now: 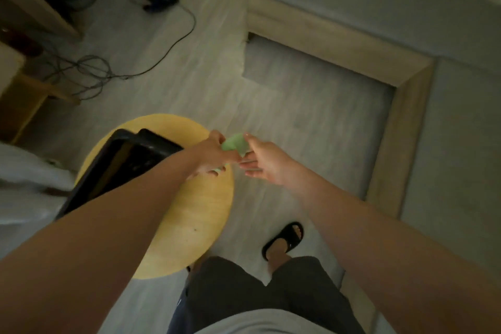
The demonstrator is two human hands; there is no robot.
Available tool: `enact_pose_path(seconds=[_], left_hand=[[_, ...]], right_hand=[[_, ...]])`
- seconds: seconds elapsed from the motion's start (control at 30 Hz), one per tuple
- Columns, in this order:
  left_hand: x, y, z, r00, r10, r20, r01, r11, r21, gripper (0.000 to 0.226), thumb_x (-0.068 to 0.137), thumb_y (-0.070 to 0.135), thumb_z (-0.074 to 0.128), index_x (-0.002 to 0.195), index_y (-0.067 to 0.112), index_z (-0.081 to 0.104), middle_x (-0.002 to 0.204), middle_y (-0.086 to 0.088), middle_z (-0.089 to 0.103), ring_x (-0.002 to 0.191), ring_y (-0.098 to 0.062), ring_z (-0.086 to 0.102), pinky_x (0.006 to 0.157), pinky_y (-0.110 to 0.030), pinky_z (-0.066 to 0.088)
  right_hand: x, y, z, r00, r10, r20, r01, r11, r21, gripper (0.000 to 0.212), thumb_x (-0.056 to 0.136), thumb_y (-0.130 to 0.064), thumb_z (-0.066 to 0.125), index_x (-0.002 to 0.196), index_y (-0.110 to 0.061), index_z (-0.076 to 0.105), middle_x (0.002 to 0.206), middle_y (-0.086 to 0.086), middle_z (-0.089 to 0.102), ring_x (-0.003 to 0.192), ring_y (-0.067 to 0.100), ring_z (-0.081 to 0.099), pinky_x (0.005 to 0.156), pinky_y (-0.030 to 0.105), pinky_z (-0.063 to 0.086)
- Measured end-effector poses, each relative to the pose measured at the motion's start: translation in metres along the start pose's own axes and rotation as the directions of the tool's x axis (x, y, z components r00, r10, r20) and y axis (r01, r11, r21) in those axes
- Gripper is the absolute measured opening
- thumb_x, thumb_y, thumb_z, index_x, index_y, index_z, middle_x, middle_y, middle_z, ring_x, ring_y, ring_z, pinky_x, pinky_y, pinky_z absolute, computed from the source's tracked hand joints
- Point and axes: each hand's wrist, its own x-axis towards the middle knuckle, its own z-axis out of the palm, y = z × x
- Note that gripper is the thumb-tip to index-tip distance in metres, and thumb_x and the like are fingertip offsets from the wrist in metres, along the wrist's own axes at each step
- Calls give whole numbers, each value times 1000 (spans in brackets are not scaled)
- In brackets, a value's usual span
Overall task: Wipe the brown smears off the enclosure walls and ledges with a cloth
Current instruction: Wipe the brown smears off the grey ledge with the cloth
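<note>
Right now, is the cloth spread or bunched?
Bunched: the cloth is a small green wad gripped in the left hand, with the right hand touching its edge.
</note>
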Motion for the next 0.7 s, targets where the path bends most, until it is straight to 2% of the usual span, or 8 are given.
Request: enact_pose_path(seconds=[0.1,0.2,0.33,0.4,0.47,0.5,0.6,0.7], left_hand=[[20,101,70,971,236,21,-237,970,44,31,90,30,78,108,12,60,85,-2,65,70,-13,61,60,-22,50],[32,183,127,917,377,130,-370,926,-77,22,95,32,74,107,13,74,96,-7,75,88,-21,69,83,-35,56],[35,297,204,826,457,331,-411,889,-204,48,95,26,73,137,6,61,126,-16,71,112,-29,71,100,-45,58],[35,343,229,801,455,389,-365,886,-285,60,91,31,78,143,12,55,130,-10,69,113,-22,72,101,-42,57],[39,393,253,773,444,453,-345,894,-287,37,98,43,65,127,20,66,117,0,75,104,-12,73,100,-38,55],[44,415,261,758,440,482,-344,897,-277,38,99,52,61,118,21,71,112,1,77,103,-12,73,102,-38,52],[70,475,277,708,427,563,-425,894,-144,57,87,53,75,124,9,71,123,-15,73,111,-26,69,104,-42,48],[106,532,287,691,491,530,-547,835,-59,35,90,23,79,114,-1,71,108,-18,76,94,-26,71,83,-35,58]], right_hand=[[-32,-7,-117,978,-115,-175,143,977,158,29,104,-42,56,113,-16,65,94,5,70,77,17,66,70,29,54],[-69,-15,-219,939,-176,-296,268,913,308,14,104,-25,56,106,-16,67,91,4,69,78,17,66,71,28,51],[-118,-24,-343,878,-205,-433,438,710,552,19,102,-15,53,113,-9,67,99,10,73,83,19,71,66,27,57],[-133,-30,-382,853,-211,-478,496,615,613,40,97,-18,55,133,-2,61,122,18,70,108,30,70,88,37,59],[-149,-37,-423,825,-233,-514,548,548,632,52,95,-18,56,144,-1,54,138,23,62,128,38,60,111,50,47],[-155,-42,-441,806,-258,-533,579,530,619,50,97,-16,54,145,-1,53,138,24,61,127,38,60,114,53,44],[-165,-58,-487,742,-365,-563,665,508,547,45,100,-8,52,143,3,52,129,24,65,115,35,64,105,49,51],[-162,-78,-525,707,-379,-597,689,561,460,40,104,-10,54,140,6,55,134,27,64,116,36,67,96,43,58]])
